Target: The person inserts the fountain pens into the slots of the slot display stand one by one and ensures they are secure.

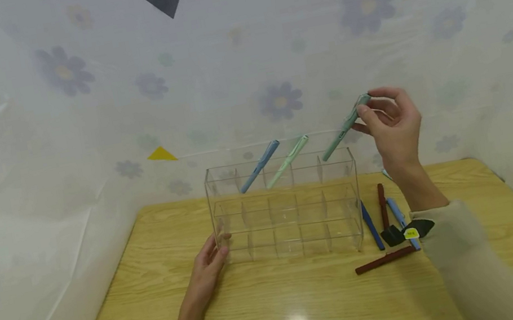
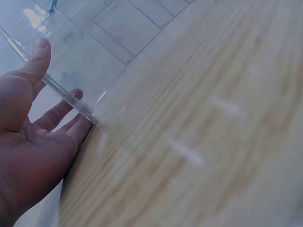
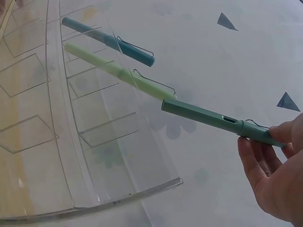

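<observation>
Two pens (image 1: 260, 167) sit racked mid-frame—my left hand (image 1: 208, 274) grips the rack (image 1: 283, 209), right hand (image 1: 396, 129) pinches a third (image 1: 344, 131)—others (image 1: 386, 259) remain lower right.

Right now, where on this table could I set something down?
Bare wooden tabletop lies in front of the clear divided organizer, between the left hand and the front maroon pen, and left of that hand. It's crowded right of the organizer, where pens cluster.
</observation>
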`<state>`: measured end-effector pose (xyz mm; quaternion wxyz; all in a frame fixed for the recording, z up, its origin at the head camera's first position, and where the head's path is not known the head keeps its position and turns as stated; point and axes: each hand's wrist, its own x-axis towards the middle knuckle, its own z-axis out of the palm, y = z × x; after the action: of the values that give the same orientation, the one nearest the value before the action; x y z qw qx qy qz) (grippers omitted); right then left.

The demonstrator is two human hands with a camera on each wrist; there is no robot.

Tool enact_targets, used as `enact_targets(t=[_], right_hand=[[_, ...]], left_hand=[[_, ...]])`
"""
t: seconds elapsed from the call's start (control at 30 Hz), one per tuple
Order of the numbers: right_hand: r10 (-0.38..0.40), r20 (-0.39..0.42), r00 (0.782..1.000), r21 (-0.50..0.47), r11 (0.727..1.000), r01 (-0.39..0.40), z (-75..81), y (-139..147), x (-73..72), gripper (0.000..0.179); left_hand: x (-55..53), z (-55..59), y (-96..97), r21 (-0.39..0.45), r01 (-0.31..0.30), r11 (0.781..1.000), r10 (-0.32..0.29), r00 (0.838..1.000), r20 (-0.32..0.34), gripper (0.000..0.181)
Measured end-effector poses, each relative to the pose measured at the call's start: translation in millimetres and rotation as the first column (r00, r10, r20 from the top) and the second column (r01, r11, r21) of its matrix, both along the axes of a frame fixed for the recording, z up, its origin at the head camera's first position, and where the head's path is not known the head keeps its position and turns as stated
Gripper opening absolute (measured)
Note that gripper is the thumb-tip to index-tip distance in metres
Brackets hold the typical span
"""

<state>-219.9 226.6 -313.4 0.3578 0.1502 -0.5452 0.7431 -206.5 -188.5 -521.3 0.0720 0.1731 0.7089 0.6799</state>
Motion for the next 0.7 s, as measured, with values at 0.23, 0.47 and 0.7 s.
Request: enact_targets(t=[0.23,0.47,0.7], right_hand=[[-0.001,0.021,1.0,0.03,1.0,0.001,-6.9,-14,-8.4,0.029],[0.042,0.072,0.997,0.054,0.998,-0.046,-18.3,-23,-16.3,0.026],[0.074,0.136,0.988,0.112,0.99,-0.089,-25.4,-21,-17.7,0.024]], left_hand=[[0.1,0.1,-0.2,0.003,0.004,1.0,-0.004,1.0,-0.005,0.056],[0.3,-0.2,0.3,0.011,0.001,1.0,-0.001,1.0,0.005,0.056],[-0.6,-1.6,0.6,0.01,-0.008,1.0,0.008,1.0,0.01,0.056]])
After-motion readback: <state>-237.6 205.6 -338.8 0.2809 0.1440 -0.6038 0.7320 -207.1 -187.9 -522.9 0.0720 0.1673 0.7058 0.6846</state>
